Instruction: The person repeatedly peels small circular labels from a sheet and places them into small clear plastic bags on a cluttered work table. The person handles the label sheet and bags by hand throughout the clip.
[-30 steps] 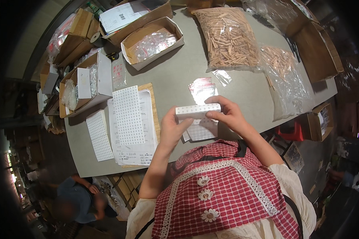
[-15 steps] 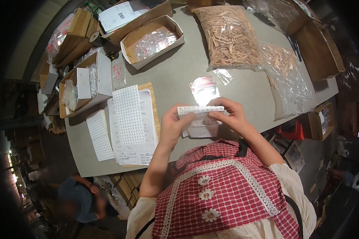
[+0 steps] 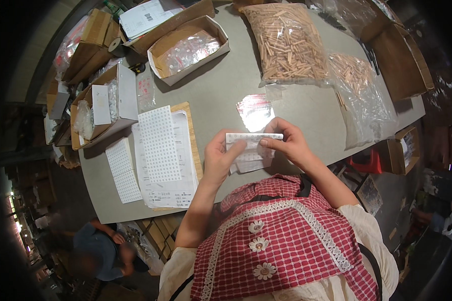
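Between my two hands, over the table's near edge, is a sheet of small printed labels (image 3: 250,136), its top edge bent over toward me. My left hand (image 3: 221,158) grips the sheet's left side, thumb on the front. At the right side, my right hand (image 3: 290,145) pinches it, thumb and fingers near the fold. The sheet's lower part hangs below my thumbs. Just beyond my hands lies a shiny pile of small clear plastic bags (image 3: 254,109). To my left, another label sheet (image 3: 158,145) lies on papers over a wooden clipboard (image 3: 195,135).
Smaller label sheets (image 3: 127,181) lie at the table's left edge. A white carton (image 3: 178,76) of bagged parts stands far left, another box (image 3: 128,93) nearer. A big bag of wooden dowels (image 3: 291,45) and a part-filled bag (image 3: 354,75) sit right. Another person (image 3: 103,251) is lower left.
My right hand has shifted slightly left along the folded edge, its fingers bending more. My left hand keeps its grip. The whole view has moved a little.
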Demonstrator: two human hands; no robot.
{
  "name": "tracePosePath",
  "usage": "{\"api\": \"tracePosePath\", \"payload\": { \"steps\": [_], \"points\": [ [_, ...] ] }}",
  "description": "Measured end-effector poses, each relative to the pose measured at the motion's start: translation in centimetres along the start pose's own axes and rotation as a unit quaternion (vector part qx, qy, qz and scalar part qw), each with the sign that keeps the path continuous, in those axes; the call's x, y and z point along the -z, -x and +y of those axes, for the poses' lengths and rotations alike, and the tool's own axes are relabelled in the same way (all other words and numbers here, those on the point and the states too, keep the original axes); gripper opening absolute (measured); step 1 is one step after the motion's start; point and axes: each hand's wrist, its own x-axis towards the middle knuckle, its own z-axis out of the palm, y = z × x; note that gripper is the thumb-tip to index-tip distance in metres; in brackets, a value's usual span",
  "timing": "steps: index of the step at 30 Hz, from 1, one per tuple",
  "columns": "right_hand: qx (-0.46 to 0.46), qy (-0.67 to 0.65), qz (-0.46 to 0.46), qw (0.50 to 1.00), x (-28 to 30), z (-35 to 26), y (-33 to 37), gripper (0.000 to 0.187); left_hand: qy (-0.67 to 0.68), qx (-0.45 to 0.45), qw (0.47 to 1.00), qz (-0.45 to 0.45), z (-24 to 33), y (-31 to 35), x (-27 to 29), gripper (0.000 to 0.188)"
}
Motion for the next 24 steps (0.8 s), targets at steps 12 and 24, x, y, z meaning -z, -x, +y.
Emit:
{"api": "tracePosePath", "payload": {
  "steps": [12, 24],
  "points": [
    [-0.051, -0.058, 0.060, 0.995, 0.1, -0.1, 0.1, 0.013, 0.021, 0.036, 0.999, 0.024, -0.7, -1.2, 0.1, 0.018],
    [0.200, 0.498, -0.037, 0.843, 1.5, -1.2, -2.1, 0.027, -0.240, -0.062, 0.966, 0.076, -3.2, -2.6, 0.7, 0.018]
  ]
}}
